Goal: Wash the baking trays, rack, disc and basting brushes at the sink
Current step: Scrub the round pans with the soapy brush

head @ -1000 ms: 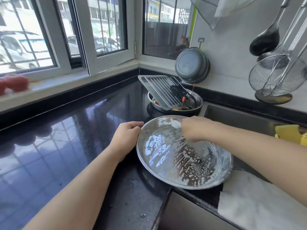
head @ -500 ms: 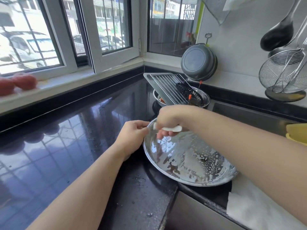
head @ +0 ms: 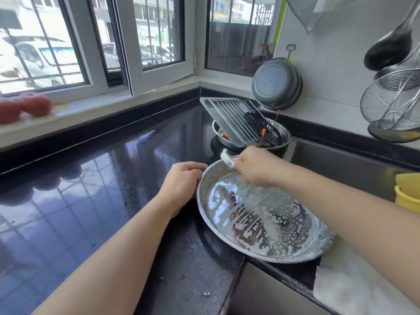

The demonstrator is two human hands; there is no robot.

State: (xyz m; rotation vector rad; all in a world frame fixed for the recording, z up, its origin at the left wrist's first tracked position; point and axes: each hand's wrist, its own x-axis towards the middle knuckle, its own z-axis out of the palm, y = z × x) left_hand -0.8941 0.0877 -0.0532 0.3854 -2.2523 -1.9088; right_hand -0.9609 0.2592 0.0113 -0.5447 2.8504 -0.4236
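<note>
Your round steel baking tray [head: 261, 226] lies flat at the tabletop's [head: 95, 201] sink-side corner, its shiny base streaked with white suds and beaded foam, its shallow rim raised all round. Your left hand [head: 181, 185] grips that rim at about 10 o'clock, fingers curled over the edge. Your right hand [head: 254, 165] is closed around a white scrubbing tool [head: 228, 159]; its end pokes out toward 11 o'clock over the tray's far rim. Beyond, at 12 o'clock, a rectangular tray [head: 216, 114] carrying a wire rack [head: 236, 120] leans tilted in a steel bowl [head: 285, 136], long axis running from 10 to 4 o'clock, beside a black perforated disc [head: 261, 126].
</note>
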